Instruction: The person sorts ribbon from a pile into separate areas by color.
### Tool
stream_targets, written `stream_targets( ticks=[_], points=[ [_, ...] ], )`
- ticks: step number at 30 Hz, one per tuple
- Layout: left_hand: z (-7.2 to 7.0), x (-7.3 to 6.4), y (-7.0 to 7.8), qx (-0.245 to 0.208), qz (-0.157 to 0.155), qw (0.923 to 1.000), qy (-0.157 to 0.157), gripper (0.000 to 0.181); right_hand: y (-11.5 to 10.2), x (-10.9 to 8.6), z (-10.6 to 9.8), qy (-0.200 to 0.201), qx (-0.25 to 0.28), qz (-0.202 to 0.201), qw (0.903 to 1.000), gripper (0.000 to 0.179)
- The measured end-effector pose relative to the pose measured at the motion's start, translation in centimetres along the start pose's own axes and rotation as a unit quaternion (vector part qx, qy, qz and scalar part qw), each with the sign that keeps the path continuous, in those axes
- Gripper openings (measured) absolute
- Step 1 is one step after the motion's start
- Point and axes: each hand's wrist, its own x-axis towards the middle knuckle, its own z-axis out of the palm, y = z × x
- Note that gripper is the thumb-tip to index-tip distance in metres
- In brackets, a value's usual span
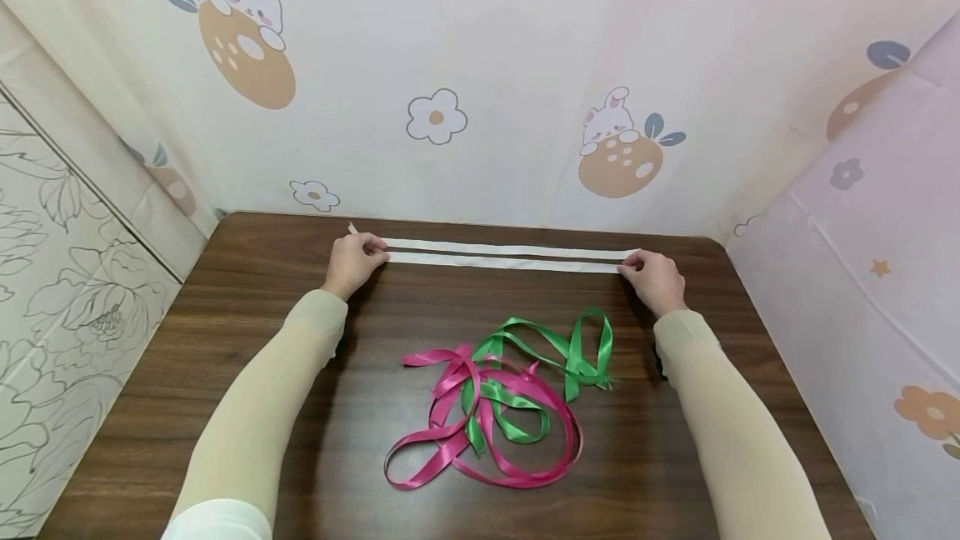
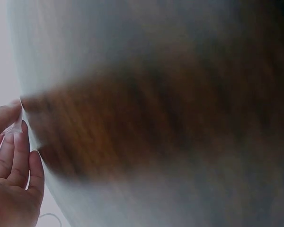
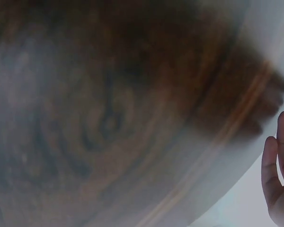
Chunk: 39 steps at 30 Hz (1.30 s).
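While we seem to be at the step of drawing the white ribbon (image 1: 502, 262) straight, our left hand (image 1: 352, 263) pinches it near the worktop's (image 1: 337, 457) far left corner, our left arm (image 1: 255, 407) stretched forward. Two parallel white lengths run along the far edge. Between that edge and the near one, the pink ribbon (image 1: 429, 357) and green ribbon (image 1: 576, 357) lie loosely tangled. Our right hand (image 1: 655, 279) pinches the white lengths towards the far right corner, our right arm (image 1: 738, 432) slanting inward; the next move, we judge, calls for level hands and an even, gentle pull
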Motion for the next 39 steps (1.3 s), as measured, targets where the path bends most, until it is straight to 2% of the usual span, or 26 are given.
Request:
stream_targets(
  ticks=[11, 24, 30, 39],
  points=[
    [0.3, -0.1, 0.3, 0.004, -0.002, 0.9999, 0.015, 0.018, 0.4, 0.5, 0.3, -0.004, -0.006, 0.043, 0.9991, 0.030],
    [0.4, -0.1, 0.0, 0.015, -0.015, 0.9994, 0.027, 0.020, 0.6, 0.6, 0.2, 0.007, -0.001, 0.061, 0.9981, 0.040],
    [0.2, -0.2, 0.1, 0.018, -0.022, 0.9991, 0.032, 0.021, 0.6, 0.5, 0.0, 0.003, 0.006, 0.061, 0.9981, 0.044],
    [-0.5, -0.3, 0.7, 0.020, -0.015, 0.9990, 0.037, 0.022, 0.6, 0.3, -1.2, -0.025, 0.016, 0.035, 0.9989, 0.046]
  ],
)
